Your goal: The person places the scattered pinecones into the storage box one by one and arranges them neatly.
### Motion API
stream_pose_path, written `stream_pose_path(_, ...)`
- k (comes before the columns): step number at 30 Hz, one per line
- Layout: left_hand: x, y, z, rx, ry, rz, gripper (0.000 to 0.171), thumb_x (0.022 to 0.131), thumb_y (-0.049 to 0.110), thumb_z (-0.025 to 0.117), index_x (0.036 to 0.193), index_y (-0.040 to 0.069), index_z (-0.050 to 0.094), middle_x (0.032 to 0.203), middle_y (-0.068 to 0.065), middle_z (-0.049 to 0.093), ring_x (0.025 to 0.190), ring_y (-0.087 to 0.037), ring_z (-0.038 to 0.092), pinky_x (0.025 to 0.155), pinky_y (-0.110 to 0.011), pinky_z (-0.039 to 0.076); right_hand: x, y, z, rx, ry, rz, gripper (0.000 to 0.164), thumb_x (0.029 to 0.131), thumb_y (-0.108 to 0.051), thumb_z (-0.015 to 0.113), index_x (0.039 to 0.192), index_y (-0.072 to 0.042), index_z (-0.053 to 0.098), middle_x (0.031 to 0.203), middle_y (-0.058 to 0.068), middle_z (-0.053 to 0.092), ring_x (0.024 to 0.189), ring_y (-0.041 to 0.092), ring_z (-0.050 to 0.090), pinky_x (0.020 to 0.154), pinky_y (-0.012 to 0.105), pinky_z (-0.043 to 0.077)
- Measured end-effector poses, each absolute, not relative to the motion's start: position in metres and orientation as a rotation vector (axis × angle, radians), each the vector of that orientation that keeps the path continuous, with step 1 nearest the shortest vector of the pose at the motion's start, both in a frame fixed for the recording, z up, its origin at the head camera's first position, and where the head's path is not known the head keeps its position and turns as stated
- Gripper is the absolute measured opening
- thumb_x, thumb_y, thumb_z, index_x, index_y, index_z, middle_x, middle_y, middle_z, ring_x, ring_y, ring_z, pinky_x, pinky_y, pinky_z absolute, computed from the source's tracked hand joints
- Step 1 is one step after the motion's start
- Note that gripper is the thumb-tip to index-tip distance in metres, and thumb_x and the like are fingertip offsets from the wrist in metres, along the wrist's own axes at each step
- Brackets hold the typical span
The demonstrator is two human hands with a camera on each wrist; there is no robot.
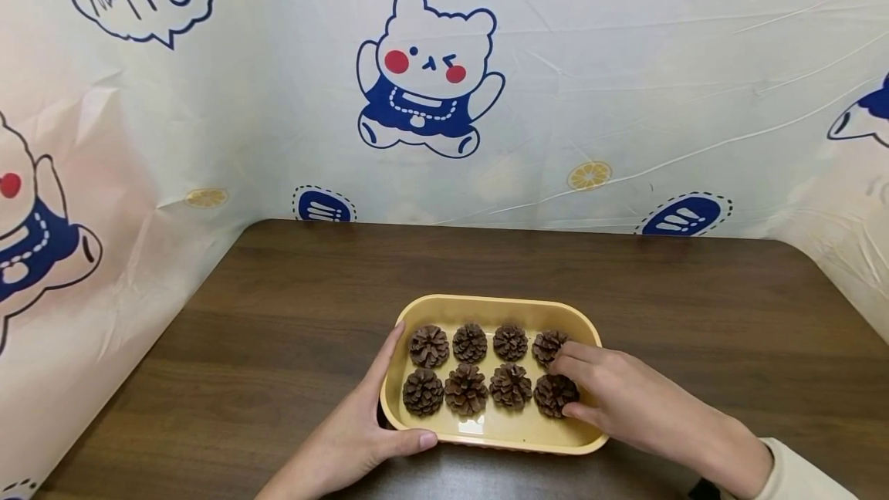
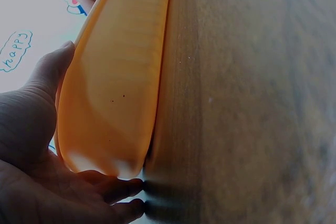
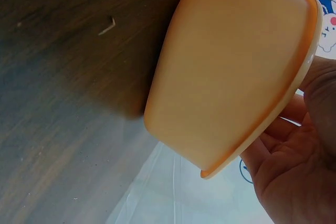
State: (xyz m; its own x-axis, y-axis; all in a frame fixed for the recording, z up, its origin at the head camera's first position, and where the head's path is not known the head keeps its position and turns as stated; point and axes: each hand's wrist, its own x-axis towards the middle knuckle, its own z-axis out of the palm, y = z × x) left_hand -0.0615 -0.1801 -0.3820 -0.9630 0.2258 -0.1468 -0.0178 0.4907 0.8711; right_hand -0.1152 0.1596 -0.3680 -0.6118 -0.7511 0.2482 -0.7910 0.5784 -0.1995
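Note:
A yellow plastic tray (image 1: 500, 438) holds several brown pine cones in two rows, including one pine cone (image 1: 467, 390) in the near row. My left hand (image 1: 354, 427) grips the tray's near left corner, thumb on the front rim and fingers along the left side. In the left wrist view that hand (image 2: 39, 129) lies around the end of the tray (image 2: 113, 77). At the right end, my right hand (image 1: 625, 392) reaches over the rim and pinches the near-row pine cone (image 1: 554, 395) between thumb and fingers. The far-row pine cone (image 1: 549, 346) behind it is partly covered. The tray wall (image 3: 231, 66) hides the right fingertips in the right wrist view.
The tray stands near the front of a dark brown wooden table (image 1: 312, 276). A white printed sheet (image 1: 556, 60) with cartoon bears hangs behind the table and along its sides.

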Motion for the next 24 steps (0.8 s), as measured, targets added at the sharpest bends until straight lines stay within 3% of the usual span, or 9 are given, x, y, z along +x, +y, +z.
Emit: stream_pose_path(24, -0.0633, -0.1793, -0.3834, 0.186, 2.480, 1.476, 0.133, 0.073, 0.042, 0.095, 0.168, 0.041, 0.003, 0.174, -0.011, 0.023, 0.154, -0.033, 0.030, 0.123, -0.062, 0.022, -0.1134, 0.1647, -0.3650, 1.311, -2.600, 0.448, 0.035, 0.077, -0.013, 0.092, 0.105, -0.013, 0.071, 0.101, -0.007, 0.064, 0.082, 0.003, 0.062, 0.068, 0.023, 0.056)
